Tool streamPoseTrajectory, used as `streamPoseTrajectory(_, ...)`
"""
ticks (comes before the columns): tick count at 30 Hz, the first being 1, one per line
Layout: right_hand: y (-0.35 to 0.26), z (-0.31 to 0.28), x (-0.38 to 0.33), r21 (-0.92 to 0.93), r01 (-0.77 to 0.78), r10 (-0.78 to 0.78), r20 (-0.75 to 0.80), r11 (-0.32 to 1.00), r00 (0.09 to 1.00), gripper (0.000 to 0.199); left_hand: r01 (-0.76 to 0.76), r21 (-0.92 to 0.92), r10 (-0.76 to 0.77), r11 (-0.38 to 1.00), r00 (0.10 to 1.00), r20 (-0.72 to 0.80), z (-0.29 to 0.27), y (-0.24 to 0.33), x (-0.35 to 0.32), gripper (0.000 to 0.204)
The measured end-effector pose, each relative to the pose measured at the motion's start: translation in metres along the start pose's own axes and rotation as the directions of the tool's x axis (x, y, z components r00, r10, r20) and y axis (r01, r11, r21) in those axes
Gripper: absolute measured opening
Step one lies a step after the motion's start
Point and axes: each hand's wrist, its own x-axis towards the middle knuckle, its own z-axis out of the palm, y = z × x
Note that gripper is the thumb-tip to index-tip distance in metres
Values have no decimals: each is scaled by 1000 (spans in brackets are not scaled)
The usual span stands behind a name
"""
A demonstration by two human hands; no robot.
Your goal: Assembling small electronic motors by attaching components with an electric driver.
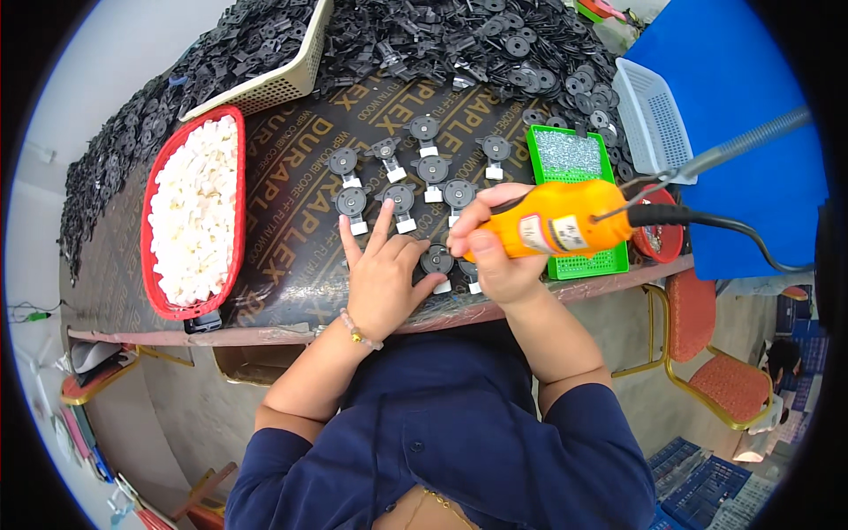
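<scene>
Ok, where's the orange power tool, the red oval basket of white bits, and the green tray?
orange power screwdriver (556, 228), head view, middle of its body.
red oval plastic basket (147, 231), head view, left rim.
green rectangular plastic tray (594, 262), head view, bare near end.

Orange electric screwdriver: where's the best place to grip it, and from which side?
Probably the thick orange body of the screwdriver, wrapped from the near side as the right hand does: the barrel is fat and rounded, and the cable end points right, away from the parts.

Person seen from above: dark navy button-front shirt (442, 442) with sleeves rolled above the elbows; forearms bare. Beaded bracelet (358, 329) of pale mixed colours on the left wrist. Thin gold chain (433, 503) at the neckline.
</scene>
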Motion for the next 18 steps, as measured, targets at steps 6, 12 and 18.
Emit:
streamPoseTrajectory(6, 19, 10, -6, 39, -62, 62, 9, 997, 998, 35, -16, 13, 16, 1000, 999, -28, 2, -2, -2, 40)
streamPoseTrajectory(12, 23, 6, -3, -135, -57, 75, 132, 989, 988, 28, -30, 0, 30, 1000, 999, -28, 1, -3, 0, 37)
streamPoseTrajectory(18, 21, 12, -7, -212, -33, 59, 119, 977, 991, 28, -56, 30, 57, 998, 997, -50, 5, -2, 0, 36)
